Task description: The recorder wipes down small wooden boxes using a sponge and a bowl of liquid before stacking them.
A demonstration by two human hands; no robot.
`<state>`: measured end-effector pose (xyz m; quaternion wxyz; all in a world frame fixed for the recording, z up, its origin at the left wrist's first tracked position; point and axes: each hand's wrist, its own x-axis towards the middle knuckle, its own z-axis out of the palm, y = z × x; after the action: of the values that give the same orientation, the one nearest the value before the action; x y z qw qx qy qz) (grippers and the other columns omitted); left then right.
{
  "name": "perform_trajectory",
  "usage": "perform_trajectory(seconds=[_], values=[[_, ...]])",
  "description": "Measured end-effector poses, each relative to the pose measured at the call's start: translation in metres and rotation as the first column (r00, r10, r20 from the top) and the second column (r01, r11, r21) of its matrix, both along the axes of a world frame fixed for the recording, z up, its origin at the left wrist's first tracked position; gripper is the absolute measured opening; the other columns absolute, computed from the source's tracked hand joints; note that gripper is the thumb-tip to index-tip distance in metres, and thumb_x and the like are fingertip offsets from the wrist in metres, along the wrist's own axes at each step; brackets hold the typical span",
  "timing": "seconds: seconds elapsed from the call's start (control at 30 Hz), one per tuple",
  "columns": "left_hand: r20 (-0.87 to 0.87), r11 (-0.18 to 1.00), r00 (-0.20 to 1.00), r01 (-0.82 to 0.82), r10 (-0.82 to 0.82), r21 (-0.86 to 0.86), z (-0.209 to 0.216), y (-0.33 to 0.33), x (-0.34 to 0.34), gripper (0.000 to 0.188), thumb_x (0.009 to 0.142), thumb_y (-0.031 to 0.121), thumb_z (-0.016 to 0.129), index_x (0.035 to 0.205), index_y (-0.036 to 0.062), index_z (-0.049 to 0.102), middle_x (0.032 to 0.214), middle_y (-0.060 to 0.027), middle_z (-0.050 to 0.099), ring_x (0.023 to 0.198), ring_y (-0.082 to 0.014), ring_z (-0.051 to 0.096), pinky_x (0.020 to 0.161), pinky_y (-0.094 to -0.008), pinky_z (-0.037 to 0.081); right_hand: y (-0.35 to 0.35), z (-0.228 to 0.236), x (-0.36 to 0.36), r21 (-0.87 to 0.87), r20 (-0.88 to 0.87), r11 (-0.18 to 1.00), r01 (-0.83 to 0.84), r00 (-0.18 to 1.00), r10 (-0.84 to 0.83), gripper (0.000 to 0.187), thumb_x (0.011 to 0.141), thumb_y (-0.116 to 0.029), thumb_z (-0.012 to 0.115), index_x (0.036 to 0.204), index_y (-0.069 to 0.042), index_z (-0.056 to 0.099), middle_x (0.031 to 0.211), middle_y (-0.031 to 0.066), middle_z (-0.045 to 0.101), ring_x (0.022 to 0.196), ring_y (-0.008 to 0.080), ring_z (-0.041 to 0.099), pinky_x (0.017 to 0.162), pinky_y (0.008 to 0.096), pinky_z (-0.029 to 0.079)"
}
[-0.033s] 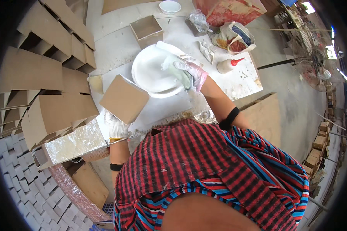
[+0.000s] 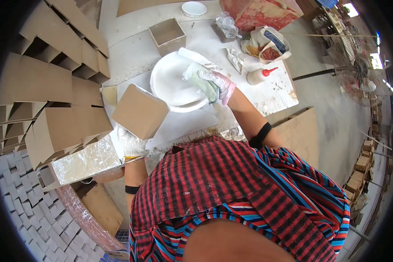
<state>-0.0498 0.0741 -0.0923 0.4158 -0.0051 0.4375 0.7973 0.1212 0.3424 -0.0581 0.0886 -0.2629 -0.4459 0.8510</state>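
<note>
My left hand (image 2: 131,142), in a white knitted glove, grips a brown cardboard box (image 2: 140,111) from beneath, at the near left of the white-smeared table. The box's flat brown face is turned up, and it hides most of the fingers. My right hand (image 2: 224,87) wears a stained, pinkish-white glove and is closed on a pale green, wet-looking cloth (image 2: 205,84). That cloth is over the right side of a round white basin (image 2: 163,83) with whitish contents. Behind the basin stands an open-topped cardboard box (image 2: 172,45).
Stacked cardboard boxes (image 2: 35,87) rise on the left. At the back right are a glue bottle (image 2: 255,77) with a red nozzle, a cloth bag (image 2: 251,46), a clear plastic bag (image 2: 225,24) and a red-stained block (image 2: 262,13). A white bowl (image 2: 193,8) sits farther back.
The pale green cloth in my right hand shows more fully over the basin and has shifted slightly. The box in my left hand has tilted a little, showing a sliver of its far side.
</note>
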Motion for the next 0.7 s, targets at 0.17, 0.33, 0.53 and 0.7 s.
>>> perform_trajectory(seconds=[0.17,0.33,0.53,0.7], values=[[-0.242,0.996,0.97,0.024,-0.003,0.084,-0.009,0.008,-0.008,0.044,0.095,0.037,0.033,0.127,0.0085,0.04,0.128,-0.0092,0.045,0.117,-0.0243,0.043,0.098,-0.0407,0.036,0.008,0.011,-0.008,0.008,-0.168,0.997,-0.073,0.983,0.073,0.052,0.084,-0.023,0.061,0.13,-0.007,0.042,0.11,0.0065,0.058,0.097,0.0136,0.056,0.072,0.028,0.05],[-0.848,0.871,0.43,-0.227,-0.311,-0.435,0.028,0.024,-0.01,0.046,0.094,0.036,0.035,0.129,0.0066,0.038,0.129,-0.0094,0.045,0.118,-0.024,0.042,0.1,-0.04,0.032,-0.018,0.023,-0.024,-0.042,-0.171,0.999,0.001,0.985,-0.008,0.05,0.081,-0.02,0.065,0.126,-0.008,0.048,0.108,0.0055,0.059,0.097,0.0128,0.055,0.078,0.0285,0.048],[-0.328,0.955,0.924,-0.103,0.195,0.278,0.056,0.035,-0.019,0.046,0.095,0.036,0.033,0.129,0.0056,0.038,0.126,-0.0104,0.045,0.116,-0.0239,0.043,0.099,-0.0405,0.033,-0.087,0.09,-0.049,0.85,-0.411,0.405,0.339,0.906,0.104,0.05,0.075,-0.012,0.067,0.123,-0.01,0.052,0.118,0.0083,0.056,0.102,0.0204,0.055,0.087,0.0316,0.044],[-0.051,0.741,0.984,-0.094,0.171,0.665,0.064,0.046,-0.041,0.059,0.092,0.05,0.033,0.127,0.0037,0.041,0.126,-0.0137,0.045,0.116,-0.0274,0.043,0.1,-0.0403,0.035,-0.126,0.124,-0.067,0.93,-0.335,-0.048,0.365,0.894,0.296,0.052,0.072,-0.003,0.06,0.122,-0.014,0.053,0.123,0.0109,0.052,0.104,0.0276,0.052,0.087,0.0361,0.044]])
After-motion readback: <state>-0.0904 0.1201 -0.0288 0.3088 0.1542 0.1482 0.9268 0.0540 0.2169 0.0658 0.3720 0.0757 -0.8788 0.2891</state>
